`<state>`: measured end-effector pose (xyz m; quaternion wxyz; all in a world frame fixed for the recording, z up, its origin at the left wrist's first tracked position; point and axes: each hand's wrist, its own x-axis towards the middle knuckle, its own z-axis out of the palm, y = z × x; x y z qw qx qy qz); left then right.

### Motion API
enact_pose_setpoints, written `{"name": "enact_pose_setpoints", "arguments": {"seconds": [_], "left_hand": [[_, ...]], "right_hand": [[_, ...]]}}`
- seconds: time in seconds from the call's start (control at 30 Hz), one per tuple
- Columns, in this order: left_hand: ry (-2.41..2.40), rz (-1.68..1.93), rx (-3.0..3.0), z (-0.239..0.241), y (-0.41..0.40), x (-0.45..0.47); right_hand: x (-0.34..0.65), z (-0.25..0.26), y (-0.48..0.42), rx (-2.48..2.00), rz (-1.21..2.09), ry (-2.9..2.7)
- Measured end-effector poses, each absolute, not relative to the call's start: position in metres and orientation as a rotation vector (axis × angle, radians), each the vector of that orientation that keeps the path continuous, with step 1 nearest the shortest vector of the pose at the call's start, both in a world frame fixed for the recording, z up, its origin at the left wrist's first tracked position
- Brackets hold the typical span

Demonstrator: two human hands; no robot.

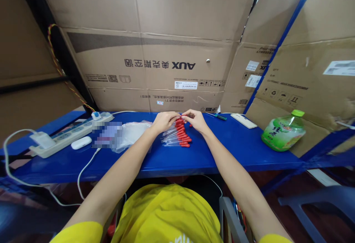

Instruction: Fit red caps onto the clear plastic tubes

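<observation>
Several droppers [180,135], clear thin tubes with red rubber bulbs, lie in a row on the blue table [222,154], bulbs toward the right. At the far end of this row my left hand [165,120] and my right hand [195,120] meet, fingertips pinched together around a dropper [181,117]. Only a bit of its red bulb shows between the fingers; its tube is mostly hidden. Just right of the row, by my right hand, is a small loose red piece [190,125].
On the left lie clear plastic bags [130,134], a white case [81,143] and a power strip [74,132] with cables. A screwdriver [220,117], a phone [244,121] and a green-capped bottle [284,130] are on the right. Cardboard [155,43] walls the back.
</observation>
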<state>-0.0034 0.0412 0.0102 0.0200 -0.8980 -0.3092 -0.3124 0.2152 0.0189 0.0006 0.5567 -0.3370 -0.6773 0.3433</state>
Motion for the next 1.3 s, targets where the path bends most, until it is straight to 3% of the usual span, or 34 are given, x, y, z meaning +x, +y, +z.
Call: {"name": "enact_pose_setpoints", "arguments": {"seconds": [0.73,1.3], "left_hand": [[-1.011,-1.138,-2.816,0.014,0.032,0.008],[-1.026,-0.952,-2.778,0.013,0.031,0.004]], "right_hand": [[0.213,0.003,0.019,-0.761,0.841,-1.516],[0.211,-0.003,0.018,-0.793,0.712,-1.601]]}}
